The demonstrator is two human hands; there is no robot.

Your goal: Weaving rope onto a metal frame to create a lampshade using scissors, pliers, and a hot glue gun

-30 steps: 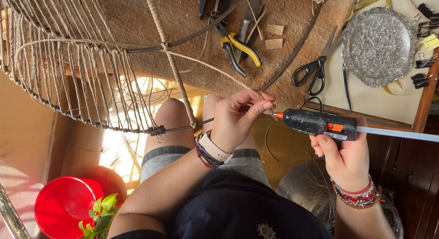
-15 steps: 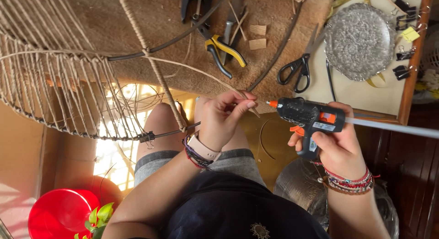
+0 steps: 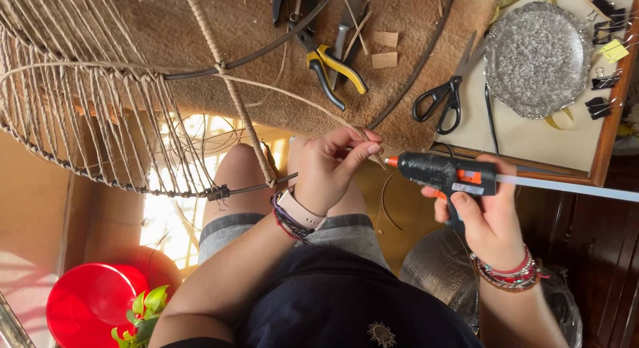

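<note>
Head view. The left hand (image 3: 333,165) is closed in a pinch: thumb and fingertips are drawn together on a thin tan cord (image 3: 293,95), gripping it at its near end. From the pinch the cord runs up and left to a knot on the dark ring of a wire frame (image 3: 100,115) strung with many cords. The right hand (image 3: 489,218) is clenched around the grip of a black glue gun (image 3: 442,173), a finger lying on the orange trigger. The gun lies level, with its orange nozzle pointing left, just beside the left fingertips; whether the tip touches the cord cannot be told. A pale glue stick (image 3: 572,187) projects from the rear of the gun and is cut off at the right edge.

On the work surface beyond the hands lie yellow-handled pliers (image 3: 336,71), black scissors (image 3: 442,98) and a silvery round dish (image 3: 538,58). The frame is cut off at the left and top edges. A red bucket (image 3: 86,305) sits at lower left, partly hidden by green leaves.
</note>
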